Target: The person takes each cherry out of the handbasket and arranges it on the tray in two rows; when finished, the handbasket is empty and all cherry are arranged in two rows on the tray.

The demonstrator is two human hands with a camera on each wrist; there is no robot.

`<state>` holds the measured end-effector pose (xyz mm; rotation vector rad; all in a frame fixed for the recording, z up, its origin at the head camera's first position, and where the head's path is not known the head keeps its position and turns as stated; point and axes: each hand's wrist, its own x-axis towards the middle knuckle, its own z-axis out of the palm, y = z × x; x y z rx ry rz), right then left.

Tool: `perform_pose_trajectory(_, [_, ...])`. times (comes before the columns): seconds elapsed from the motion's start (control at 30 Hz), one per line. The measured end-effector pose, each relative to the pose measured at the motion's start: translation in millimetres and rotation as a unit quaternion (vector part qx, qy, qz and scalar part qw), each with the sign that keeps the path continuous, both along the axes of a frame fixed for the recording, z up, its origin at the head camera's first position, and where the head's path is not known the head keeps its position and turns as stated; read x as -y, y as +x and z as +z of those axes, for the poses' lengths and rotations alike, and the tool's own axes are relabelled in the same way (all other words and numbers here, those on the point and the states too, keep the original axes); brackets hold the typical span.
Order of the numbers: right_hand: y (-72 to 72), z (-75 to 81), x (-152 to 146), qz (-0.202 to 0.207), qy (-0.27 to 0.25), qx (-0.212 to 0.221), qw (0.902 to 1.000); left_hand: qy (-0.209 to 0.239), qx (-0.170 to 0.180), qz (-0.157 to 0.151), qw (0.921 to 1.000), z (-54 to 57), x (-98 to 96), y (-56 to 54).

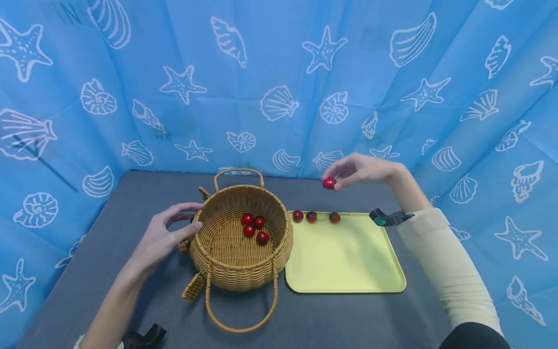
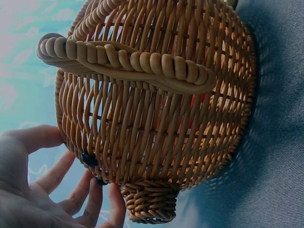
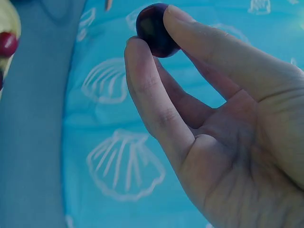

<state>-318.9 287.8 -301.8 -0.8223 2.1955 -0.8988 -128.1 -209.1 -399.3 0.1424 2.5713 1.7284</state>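
Observation:
Above the back edge of the yellow tray (image 1: 344,257), my right hand (image 1: 362,169) pinches a dark red cherry (image 1: 329,183) between thumb and fingertips. The right wrist view also has this cherry (image 3: 156,30) at the fingertips. My left hand (image 1: 163,237) rests its thumb and fingers against the left side of a round wicker basket (image 1: 241,278). Its fingers (image 2: 54,175) touch the woven wall from outside, with relaxed bends. Inside the basket lie several red cherries (image 1: 249,230). Three cherries (image 1: 311,216) sit along the tray's back edge.
The tray stands right beside the basket on a grey-blue tabletop (image 1: 170,310). One basket handle (image 1: 241,330) lies toward the front; another handle (image 1: 239,169) stands at the back. A blue shell-print curtain (image 1: 279,72) hangs behind and at both sides.

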Motion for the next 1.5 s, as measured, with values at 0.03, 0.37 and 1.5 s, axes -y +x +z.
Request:
perform_pose_trajectory(0.03, [1.2,-3.6,-6,-0.006,0.003,0.002,1.0,0.001,0.0,0.0,1.0,-0.1,0.1,0.0])
perform_pose_trajectory(0.37, [14.4,-40.0,-54,-0.073,0.005,0.019,0.9971,0.005,-0.003,-0.005,1.0,-0.4,1.0,0.4])
perform_pose_trajectory(1.5, [48.3,-112.4,-96,-0.152,0.062,-0.023,0.9861,-0.001,-0.008,-0.003,1.0,-1.9,0.9,0.4])
